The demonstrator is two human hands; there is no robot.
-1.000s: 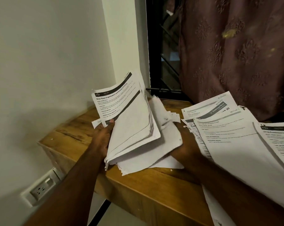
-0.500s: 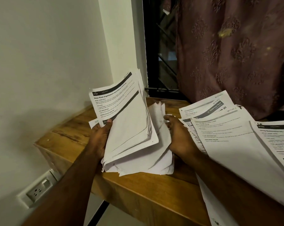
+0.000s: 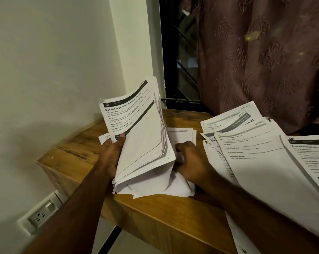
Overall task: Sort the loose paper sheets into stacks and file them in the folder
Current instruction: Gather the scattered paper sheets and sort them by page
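stack (image 3: 144,143) headed "shoe rack organization" gripped by left hand (image 3: 111,154); right hand (image 3: 191,162) grips loose sheets (image 3: 155,189).

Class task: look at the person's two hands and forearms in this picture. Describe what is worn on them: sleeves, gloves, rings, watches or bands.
Both are bare. The left hand and right hand wear no gloves, and no rings show on the fingers in view. Both forearms are uncovered as far as the picture's bottom edge: no sleeve, watch or wristband shows. Some fingers are hidden behind the papers, so rings there cannot be ruled out.
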